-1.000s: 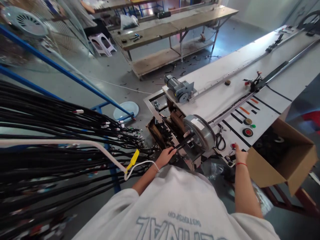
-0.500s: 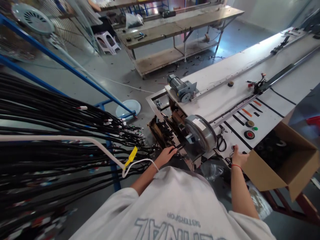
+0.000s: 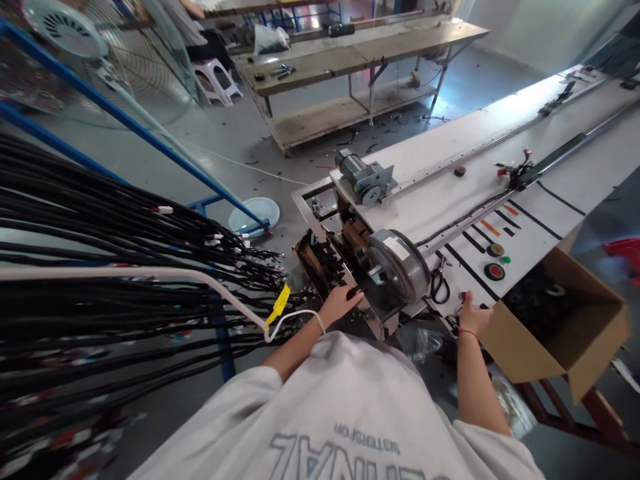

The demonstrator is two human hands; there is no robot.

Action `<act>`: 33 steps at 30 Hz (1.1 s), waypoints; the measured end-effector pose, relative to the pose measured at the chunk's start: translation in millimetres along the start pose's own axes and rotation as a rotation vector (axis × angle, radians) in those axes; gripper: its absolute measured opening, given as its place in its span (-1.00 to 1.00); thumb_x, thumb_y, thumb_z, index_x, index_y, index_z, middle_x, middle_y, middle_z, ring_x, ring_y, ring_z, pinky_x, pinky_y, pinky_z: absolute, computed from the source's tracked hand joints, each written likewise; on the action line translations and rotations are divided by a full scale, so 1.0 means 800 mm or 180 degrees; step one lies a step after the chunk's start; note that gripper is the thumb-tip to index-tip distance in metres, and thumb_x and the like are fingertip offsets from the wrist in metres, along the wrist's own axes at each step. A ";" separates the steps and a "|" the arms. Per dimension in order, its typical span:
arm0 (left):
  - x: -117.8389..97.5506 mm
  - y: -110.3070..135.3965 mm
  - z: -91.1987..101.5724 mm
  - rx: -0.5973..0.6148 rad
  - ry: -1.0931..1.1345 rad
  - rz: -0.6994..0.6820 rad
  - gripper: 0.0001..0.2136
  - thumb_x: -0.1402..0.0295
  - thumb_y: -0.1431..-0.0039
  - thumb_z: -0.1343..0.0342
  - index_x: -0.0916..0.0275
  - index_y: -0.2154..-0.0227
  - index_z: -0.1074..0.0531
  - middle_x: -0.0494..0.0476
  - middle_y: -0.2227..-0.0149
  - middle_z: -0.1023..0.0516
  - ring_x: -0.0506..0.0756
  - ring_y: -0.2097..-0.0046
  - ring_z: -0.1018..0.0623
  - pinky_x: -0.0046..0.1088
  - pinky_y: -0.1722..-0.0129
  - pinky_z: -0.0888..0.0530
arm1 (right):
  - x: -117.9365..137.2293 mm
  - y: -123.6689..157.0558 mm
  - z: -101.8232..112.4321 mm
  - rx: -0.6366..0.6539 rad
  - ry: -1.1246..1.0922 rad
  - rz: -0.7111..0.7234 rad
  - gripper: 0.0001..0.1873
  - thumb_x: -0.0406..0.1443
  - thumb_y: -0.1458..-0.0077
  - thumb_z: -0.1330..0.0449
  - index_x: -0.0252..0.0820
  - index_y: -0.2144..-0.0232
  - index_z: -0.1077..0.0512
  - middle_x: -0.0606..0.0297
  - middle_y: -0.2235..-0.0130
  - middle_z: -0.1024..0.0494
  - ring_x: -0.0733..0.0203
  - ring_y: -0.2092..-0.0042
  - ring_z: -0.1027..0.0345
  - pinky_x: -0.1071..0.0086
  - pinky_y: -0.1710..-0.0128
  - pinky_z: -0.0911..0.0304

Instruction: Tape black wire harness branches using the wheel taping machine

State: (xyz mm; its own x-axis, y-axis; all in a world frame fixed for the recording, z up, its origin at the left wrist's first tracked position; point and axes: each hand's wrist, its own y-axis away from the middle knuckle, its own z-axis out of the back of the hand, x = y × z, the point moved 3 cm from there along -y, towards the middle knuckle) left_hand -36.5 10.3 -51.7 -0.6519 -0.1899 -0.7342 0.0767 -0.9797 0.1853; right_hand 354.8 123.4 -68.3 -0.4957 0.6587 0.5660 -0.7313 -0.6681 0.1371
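Note:
My left hand is closed, its fingertips pinching a short dark piece that looks like a black cable. It is at the near left end of the machine, just left of the round grey drum. On the right, my right hand rests at the table's front edge with thumb and fingers apart. Its thumb touches a small red button. Black-handled scissors lie between the drum and this hand. A red-and-black round button sits beyond it.
Bundles of black cables hang on a blue rack at left, beside a bent white tube with a yellow tag. An open cardboard box stands by my right hand. A motor sits on the white table. A person sits far back.
My left hand has moved slightly right and up toward the drum with the dark piece. My right hand stays at the button. The camera view has shifted slightly.

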 end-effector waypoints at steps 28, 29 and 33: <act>0.013 0.043 0.034 0.0294 0.0400 0.0054 -0.62 0.03 -0.26 0.14 0.23 0.32 -0.39 0.09 0.37 -0.52 0.11 0.29 -0.48 -0.41 0.21 -0.38 | -0.004 -0.005 -0.004 0.0070 -0.0055 0.0023 -0.22 0.12 0.03 -0.22 -0.39 -0.02 -0.24 -0.32 -0.04 -0.38 -0.29 -0.10 -0.29 0.01 -0.07 -0.21; 0.009 0.038 0.033 0.0263 0.0400 0.0031 -0.61 0.02 -0.26 0.15 0.23 0.33 -0.39 0.09 0.38 -0.52 0.11 0.30 -0.48 -0.41 0.22 -0.39 | -0.004 -0.005 -0.004 0.0065 -0.0022 0.0049 -0.21 0.12 0.02 -0.22 -0.40 -0.02 -0.24 -0.32 -0.04 -0.38 -0.28 -0.10 -0.28 0.01 -0.07 -0.21; -0.003 0.019 0.027 0.0158 0.0428 -0.0081 -0.58 0.01 -0.29 0.18 0.23 0.39 -0.39 0.10 0.39 -0.52 0.10 0.32 -0.48 -0.39 0.22 -0.40 | -0.005 -0.005 -0.005 0.0030 0.0100 0.0113 -0.19 0.12 -0.01 -0.19 -0.44 -0.05 -0.21 -0.35 -0.06 -0.36 -0.27 -0.10 -0.28 0.04 -0.07 -0.22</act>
State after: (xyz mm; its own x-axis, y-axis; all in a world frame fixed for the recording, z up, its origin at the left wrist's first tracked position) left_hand -50.0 -2.5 -32.9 -0.5459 -0.1753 -0.8193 0.0217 -0.9805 0.1953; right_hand 358.2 124.7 -74.6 -0.5359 0.6449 0.5450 -0.7086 -0.6945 0.1250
